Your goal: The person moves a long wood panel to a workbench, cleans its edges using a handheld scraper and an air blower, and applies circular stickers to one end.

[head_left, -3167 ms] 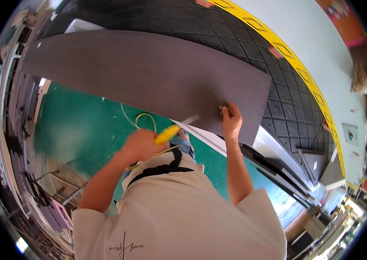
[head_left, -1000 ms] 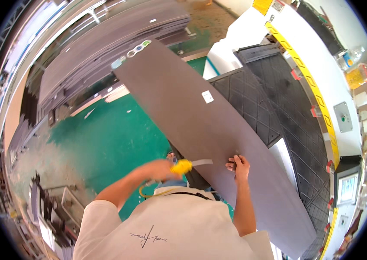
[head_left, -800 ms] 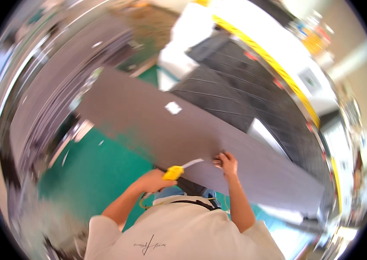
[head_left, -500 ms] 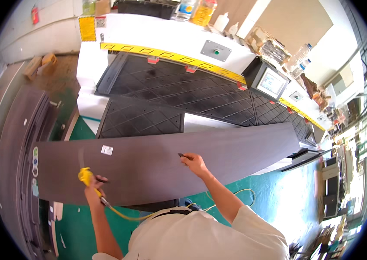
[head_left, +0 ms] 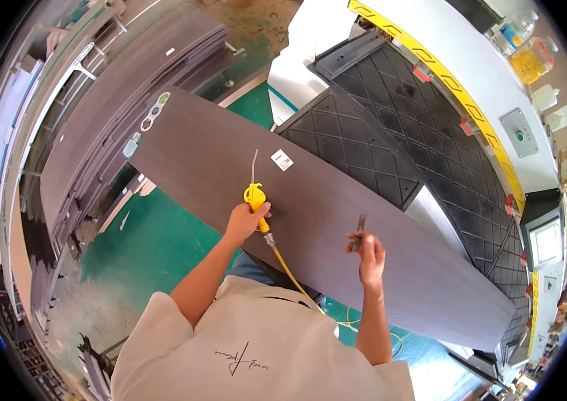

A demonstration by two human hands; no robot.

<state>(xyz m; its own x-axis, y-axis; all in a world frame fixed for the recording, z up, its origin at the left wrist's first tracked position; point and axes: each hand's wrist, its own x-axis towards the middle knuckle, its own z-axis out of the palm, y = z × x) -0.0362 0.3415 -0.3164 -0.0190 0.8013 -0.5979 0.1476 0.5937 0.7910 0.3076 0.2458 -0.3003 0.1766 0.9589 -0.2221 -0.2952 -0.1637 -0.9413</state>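
My left hand is wrapped around a yellow air blow gun, its thin metal nozzle angled away from me above a long dark brown panel. A yellow hose runs from the gun's metal fitting back toward my body. Between the fingers of my right hand is a small flat dark blade, held upright over the panel; its exact kind is unclear. A white label lies on the panel's surface. At the panel's left end are round stickers and a light bluish piece.
Black grid-patterned machine beds adjoin the panel's far side, bordered by a yellow-striped white frame. To the left, similar brown panels are stacked. A screen and bottles stand at the right. The floor is green.
The view has swung left, so the panel now slants down to the right. My left hand has brought the blow gun nearer the label. Both hands keep their hold.
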